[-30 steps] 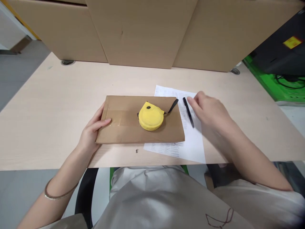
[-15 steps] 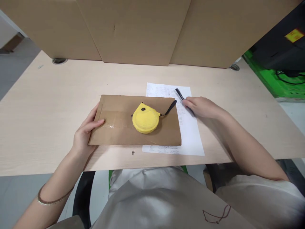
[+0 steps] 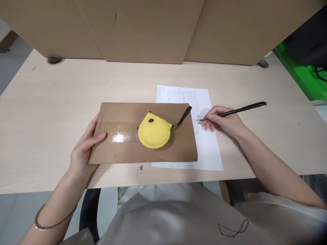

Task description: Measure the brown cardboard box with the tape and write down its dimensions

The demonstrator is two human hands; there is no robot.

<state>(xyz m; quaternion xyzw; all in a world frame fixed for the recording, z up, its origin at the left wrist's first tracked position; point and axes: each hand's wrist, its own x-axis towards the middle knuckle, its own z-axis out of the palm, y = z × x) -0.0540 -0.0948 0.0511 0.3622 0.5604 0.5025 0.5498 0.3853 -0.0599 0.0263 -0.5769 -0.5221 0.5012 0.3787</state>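
a pale wooden desk point(image 3: 122, 80) fills most of the view, with tall cardboard panels point(image 3: 143, 32) standing along its back edge. in the middle of the desk, near the front edge, the left hand point(image 3: 83, 149) grips the left end of a flat taped cardboard piece point(image 3: 122, 151), thumb on top; its long axis runs roughly along the desk's front edge. partly beneath its right end lies a printed sheet of paper point(image 3: 209, 153), reaching close to the front edge. the right hand point(image 3: 224, 122), at the sheet's right margin, is closed around a black pen point(image 3: 242, 109) in a writing grip. the pen slants across the fingers, tip toward the desk's left edge, tail toward the right edge and slightly back; whether the tip touches paper cannot be told. a yellow chick-shaped pouch point(image 3: 154, 134) rests on the cardboard, its inside hidden, its black strap point(image 3: 184, 115) pointing toward the desk's back right corner.
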